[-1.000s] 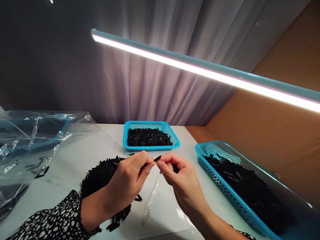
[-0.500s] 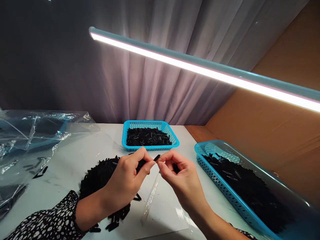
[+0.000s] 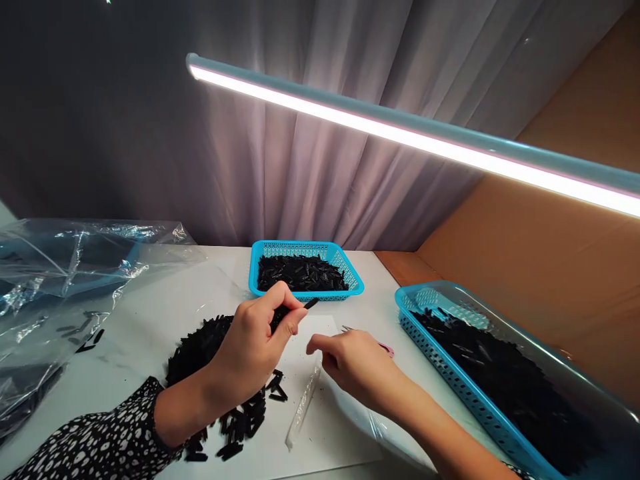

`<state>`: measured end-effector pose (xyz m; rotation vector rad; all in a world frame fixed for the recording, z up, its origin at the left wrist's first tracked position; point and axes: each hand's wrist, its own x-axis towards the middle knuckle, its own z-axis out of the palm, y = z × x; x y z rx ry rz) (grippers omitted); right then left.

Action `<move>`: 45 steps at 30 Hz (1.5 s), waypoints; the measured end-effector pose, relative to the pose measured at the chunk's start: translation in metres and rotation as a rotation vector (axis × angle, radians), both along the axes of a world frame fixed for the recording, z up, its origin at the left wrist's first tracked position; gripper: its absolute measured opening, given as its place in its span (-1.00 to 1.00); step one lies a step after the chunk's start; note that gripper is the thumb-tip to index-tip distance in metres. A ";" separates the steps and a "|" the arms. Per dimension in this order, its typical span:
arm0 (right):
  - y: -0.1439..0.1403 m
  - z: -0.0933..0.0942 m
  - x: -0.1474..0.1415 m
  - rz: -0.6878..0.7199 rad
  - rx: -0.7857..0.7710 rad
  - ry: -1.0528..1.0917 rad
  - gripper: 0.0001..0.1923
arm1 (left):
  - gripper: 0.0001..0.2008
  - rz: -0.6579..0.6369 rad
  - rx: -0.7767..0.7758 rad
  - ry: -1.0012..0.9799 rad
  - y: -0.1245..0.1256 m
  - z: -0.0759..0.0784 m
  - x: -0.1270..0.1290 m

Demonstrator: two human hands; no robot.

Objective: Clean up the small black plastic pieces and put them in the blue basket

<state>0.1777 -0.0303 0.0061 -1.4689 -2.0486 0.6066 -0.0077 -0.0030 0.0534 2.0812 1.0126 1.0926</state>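
Left hand pinching thin black stick between thumb and fingers, tip projecting right of grip. Right hand hovering low, fingers loosely spread, gripping nothing. Pile of black sticks lying under left wrist. Tweezers lying just beyond right hand. Blue basket sitting farther back.

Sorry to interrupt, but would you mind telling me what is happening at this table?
A person sits at a white table sorting small black parts. The left hand pinches one thin black piece above a loose pile. The right hand is lowered, open, near tweezers and a clear strip. Two blue baskets hold more black parts.
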 end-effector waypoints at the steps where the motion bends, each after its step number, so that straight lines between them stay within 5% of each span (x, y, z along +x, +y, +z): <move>1: 0.002 -0.001 0.001 -0.005 -0.030 0.022 -0.76 | -0.84 -0.002 -0.004 0.005 0.000 0.000 0.000; 4: 0.005 0.003 0.006 0.057 -0.193 0.189 -0.82 | -0.84 0.001 -0.023 0.016 0.000 0.001 0.000; 11: 0.004 0.010 0.002 0.102 -0.519 0.805 -0.48 | -0.83 -0.086 0.029 0.099 0.004 -0.010 0.001; 15: 0.007 0.005 -0.012 0.074 -0.387 0.766 -0.54 | -0.82 -0.147 -0.014 0.095 0.010 -0.022 0.004; 19: 0.040 -0.002 -0.008 -0.106 -0.038 0.462 -0.63 | -0.88 -0.061 -0.416 -0.097 0.021 -0.029 0.004; 23: 0.097 -0.004 0.004 -0.229 0.126 0.373 -0.76 | -0.72 -0.058 -0.933 -0.369 0.025 -0.033 0.004; 29: 0.145 -0.002 -0.004 -0.118 0.157 0.305 -0.83 | -0.73 -0.006 -1.202 -0.602 0.022 -0.034 0.008; 35: 0.100 -0.006 0.000 -0.061 0.093 0.350 -0.77 | -0.79 -0.023 -1.119 -0.531 0.024 -0.032 0.008; 40: 0.043 -0.010 -0.005 0.081 -0.111 0.451 -0.75 | -0.59 -0.064 -0.990 -0.410 0.016 -0.033 0.009; 45: 0.021 -0.002 -0.007 -0.029 -0.100 0.694 -0.83 | -0.67 -0.079 -0.937 -0.363 0.008 -0.024 0.010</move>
